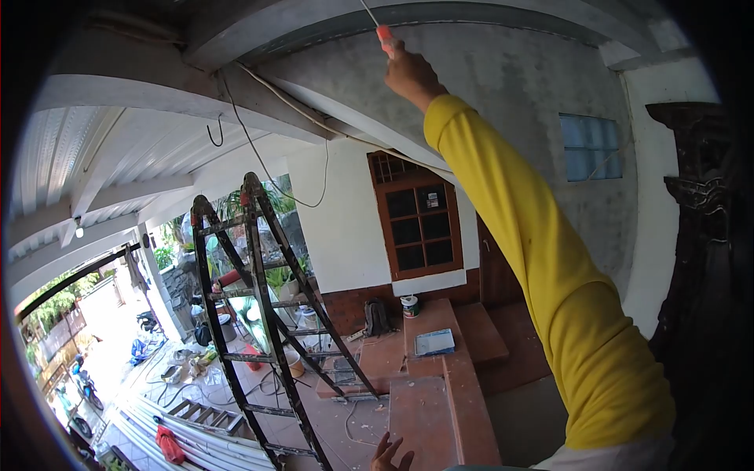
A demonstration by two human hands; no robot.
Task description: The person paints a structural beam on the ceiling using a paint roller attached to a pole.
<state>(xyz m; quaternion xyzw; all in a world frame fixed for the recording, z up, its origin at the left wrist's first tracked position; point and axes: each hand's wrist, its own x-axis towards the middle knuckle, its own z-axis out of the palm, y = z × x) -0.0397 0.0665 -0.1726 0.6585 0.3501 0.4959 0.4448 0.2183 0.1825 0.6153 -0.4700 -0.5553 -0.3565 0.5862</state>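
Observation:
My right hand (414,76), at the end of a long yellow sleeve (534,259), is raised high toward the ceiling beam. Its fingers are wrapped around the orange handle of a paint roller (384,35). A thin metal rod runs up from the handle, and the roller's head is beyond the top edge. Low in the view, my left hand (390,454) shows only partly, with fingers apart and nothing visible in them. Below, a paint tray (434,342) with whitish paint lies on the reddish ledge (424,408), with a paint bucket (409,306) behind it.
A tall paint-stained stepladder (263,314) stands at left centre. Long white pipes (188,439), a red bag (169,444) and another ladder (206,416) lie on the floor. Loose cables (314,206) hang from the ceiling. A backpack (378,317) rests by the wall, and dark carved wood (695,204) stands at right.

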